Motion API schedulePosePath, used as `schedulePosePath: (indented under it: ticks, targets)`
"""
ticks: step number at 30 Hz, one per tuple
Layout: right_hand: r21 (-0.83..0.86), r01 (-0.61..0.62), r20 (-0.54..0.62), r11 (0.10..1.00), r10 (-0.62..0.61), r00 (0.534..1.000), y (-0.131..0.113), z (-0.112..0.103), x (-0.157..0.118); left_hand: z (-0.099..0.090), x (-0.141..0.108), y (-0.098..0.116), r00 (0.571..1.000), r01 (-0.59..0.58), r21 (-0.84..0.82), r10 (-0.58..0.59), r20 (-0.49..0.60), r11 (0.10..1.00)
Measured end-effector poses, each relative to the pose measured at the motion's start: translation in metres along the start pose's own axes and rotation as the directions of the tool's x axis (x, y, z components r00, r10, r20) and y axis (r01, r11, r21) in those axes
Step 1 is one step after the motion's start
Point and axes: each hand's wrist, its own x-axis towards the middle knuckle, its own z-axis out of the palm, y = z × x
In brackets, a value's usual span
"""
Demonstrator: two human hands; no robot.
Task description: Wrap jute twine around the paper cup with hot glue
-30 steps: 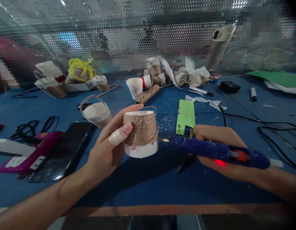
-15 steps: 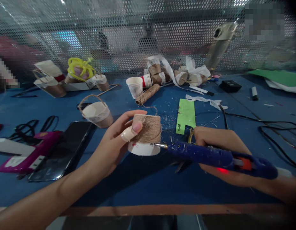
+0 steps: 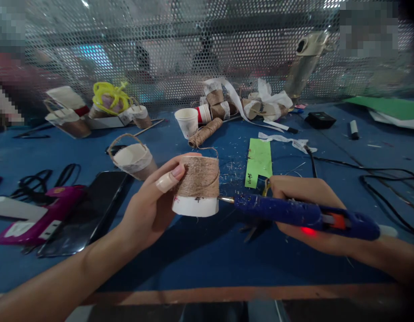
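Twine-wrapped cup (image 3: pixel 198 179), lower band (image 3: pixel 195 207) white, held above tabletop (image 3: pixel 207 264) in left hand (image 3: pixel 148 203), curled around one side. Blue glue gun (image 3: pixel 277 209), gripped in right hand (image 3: pixel 304 190), nozzle tip (image 3: pixel 227 200) at cup's edge; contact unclear.

Cup (image 3: pixel 195 206): white, narrow end up, upper part wound in brown twine (image 3: pixel 200 179). Glue gun (image 3: pixel 287 211): blue, right of cup, tip left, by cup's edge.
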Motion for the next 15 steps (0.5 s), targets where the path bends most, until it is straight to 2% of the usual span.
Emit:
schedulePosePath:
  ticks: [8, 15]
  targets:
    - [-0.041, 0.025, 0.04, 0.999, -0.023, 0.999, -0.008, -0.0041, 0.0018, 0.0015, -0.0013, -0.0024, 1.0, 0.015, -0.015, -0.015, 0.014, 1.0]
    - [0.028, -0.007, 0.008, 1.0, 0.007, 1.0, -0.0005, -0.0016, -0.0012, -0.0012, -0.0011, 0.0004, 0.999, 0.03, -0.041, -0.029, 0.015, 0.999]
